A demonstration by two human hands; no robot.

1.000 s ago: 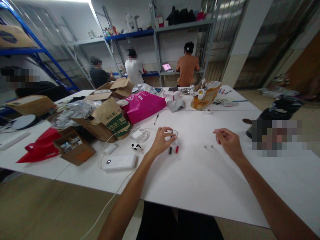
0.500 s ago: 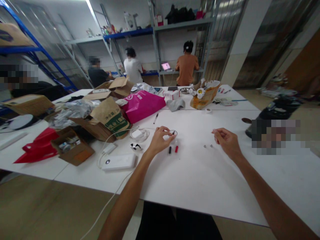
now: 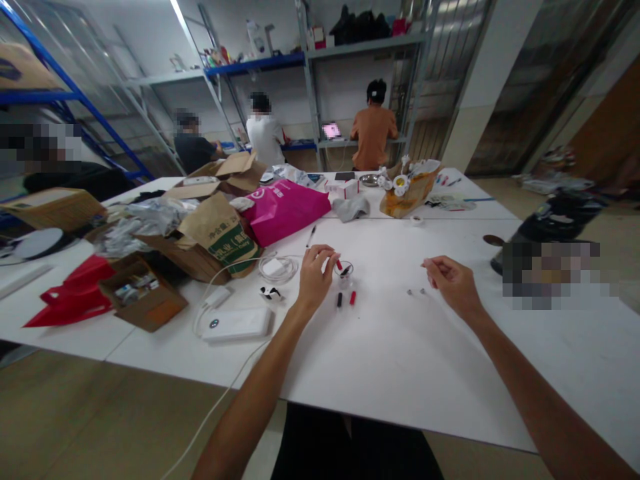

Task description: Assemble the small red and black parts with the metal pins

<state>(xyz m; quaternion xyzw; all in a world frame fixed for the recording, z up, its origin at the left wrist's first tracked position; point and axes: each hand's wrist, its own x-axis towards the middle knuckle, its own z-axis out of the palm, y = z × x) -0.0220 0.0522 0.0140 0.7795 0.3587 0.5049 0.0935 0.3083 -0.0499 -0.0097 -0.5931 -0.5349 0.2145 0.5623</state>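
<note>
My left hand [image 3: 314,275] hovers over the white table [image 3: 400,347] with its fingers pinched on a small red piece beside a little clear cup [image 3: 345,271]. A short black piece [image 3: 339,300] and a short red piece [image 3: 353,298] lie on the table just below the cup. My right hand [image 3: 453,283] rests further right, fingers curled and pinched together; what they hold is too small to make out. Two tiny metal bits [image 3: 416,291] lie just left of that hand.
A white power bank [image 3: 237,324] with its cable, a coiled white cable [image 3: 278,269], cardboard boxes [image 3: 137,301], a brown paper bag [image 3: 220,237], a pink bag [image 3: 287,207] and a red bag [image 3: 75,293] crowd the left. Three people sit at the far shelves.
My left hand has lifted off the clear cup and drawn back slightly left, uncovering it, with a small red piece now at its fingertips. My right hand has hardly moved.
</note>
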